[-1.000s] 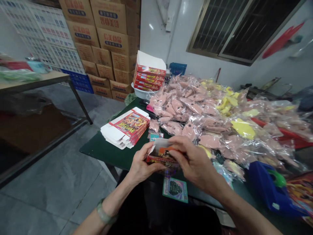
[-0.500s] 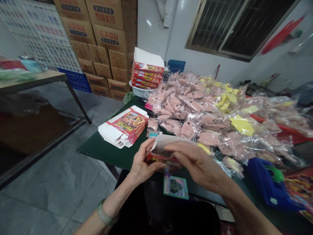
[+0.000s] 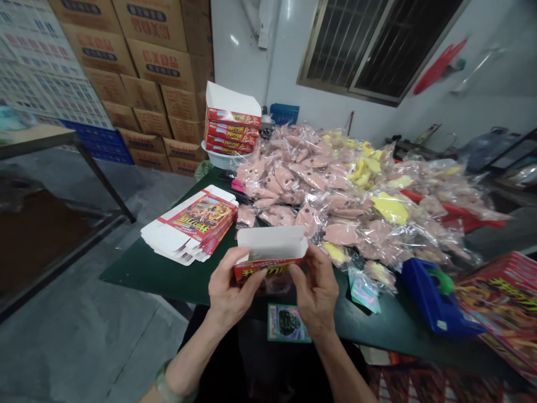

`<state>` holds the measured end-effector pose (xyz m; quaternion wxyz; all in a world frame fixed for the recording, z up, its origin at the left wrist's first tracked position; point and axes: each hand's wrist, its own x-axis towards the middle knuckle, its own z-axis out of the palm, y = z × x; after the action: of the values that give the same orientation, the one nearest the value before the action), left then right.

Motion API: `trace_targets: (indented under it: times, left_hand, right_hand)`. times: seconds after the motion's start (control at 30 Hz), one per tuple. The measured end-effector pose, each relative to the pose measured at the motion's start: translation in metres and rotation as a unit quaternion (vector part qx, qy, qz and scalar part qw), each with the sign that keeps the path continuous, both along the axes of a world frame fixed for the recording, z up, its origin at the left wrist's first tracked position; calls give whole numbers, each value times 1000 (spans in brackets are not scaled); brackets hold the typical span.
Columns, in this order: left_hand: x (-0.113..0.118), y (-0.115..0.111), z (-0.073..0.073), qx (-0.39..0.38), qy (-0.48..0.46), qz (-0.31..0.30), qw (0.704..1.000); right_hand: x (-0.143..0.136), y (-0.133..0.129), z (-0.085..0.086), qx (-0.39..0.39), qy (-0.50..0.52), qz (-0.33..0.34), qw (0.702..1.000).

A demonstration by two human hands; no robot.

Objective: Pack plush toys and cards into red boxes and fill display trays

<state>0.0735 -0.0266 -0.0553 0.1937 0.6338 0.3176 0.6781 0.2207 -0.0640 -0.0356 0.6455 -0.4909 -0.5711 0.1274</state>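
Note:
A red printed cardboard box (image 3: pixel 271 262) with a raised white flap is held in front of me, over the table's near edge. My left hand (image 3: pixel 235 285) grips its left end, thumb on the printed front. On the right end, my right hand (image 3: pixel 314 285) holds it the same way, thumb on the front and fingers behind. Just below the box lies a green-bordered picture card (image 3: pixel 287 323). To the left, a stack of flattened red and white boxes (image 3: pixel 197 221) rests on the green table (image 3: pixel 138 266).
A heap of bagged pink and yellow pieces (image 3: pixel 319 179) covers the table's back. Right stand a blue tape dispenser (image 3: pixel 436 302), more cards (image 3: pixel 364 291) and stacked red boxes (image 3: pixel 503 302). Behind left, folded boxes (image 3: pixel 232 126) sit in a white basin (image 3: pixel 220 159). Brown cartons (image 3: pixel 159 61) line the wall.
My right hand has moved from over the box's opening to its right end. The box now faces me squarely, its flap upright. The view has shifted right.

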Motion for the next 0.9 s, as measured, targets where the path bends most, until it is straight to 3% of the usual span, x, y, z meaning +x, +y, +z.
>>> trace_targets:
  times: [0.13,0.23,0.37,0.43,0.5,0.57,0.7,0.83,0.9]
  left_hand:
    - [-6,4,23,32,33,-53,998]
    - [-8,4,35,-27,34,-71,997]
    - [2,6,37,-112,-104,-147,977]
    - [9,8,39,-150,-197,-188,950]
    - [12,8,42,-177,-233,-217,931]
    - [11,9,46,-170,-214,-236,932]
    - [5,9,48,-124,-186,-271,936]
    - [0,4,45,-133,-195,-308,922]
    - [-2,2,47,-139,-156,-302,930]
  right_hand:
    - [8,10,-4,47,-88,-22,995]
    - [23,3,-1,84,-150,-21,985]
    - [32,-8,12,96,-177,-1,980]
    - [30,-11,18,83,-135,-1,987]
    - [26,-12,22,64,-65,5,996]
    - [24,-13,26,34,-41,25,998]
    - [26,-17,31,30,-131,51,990]
    - [31,-25,33,18,-156,60,986]
    - [31,-27,33,7,-157,73,985]
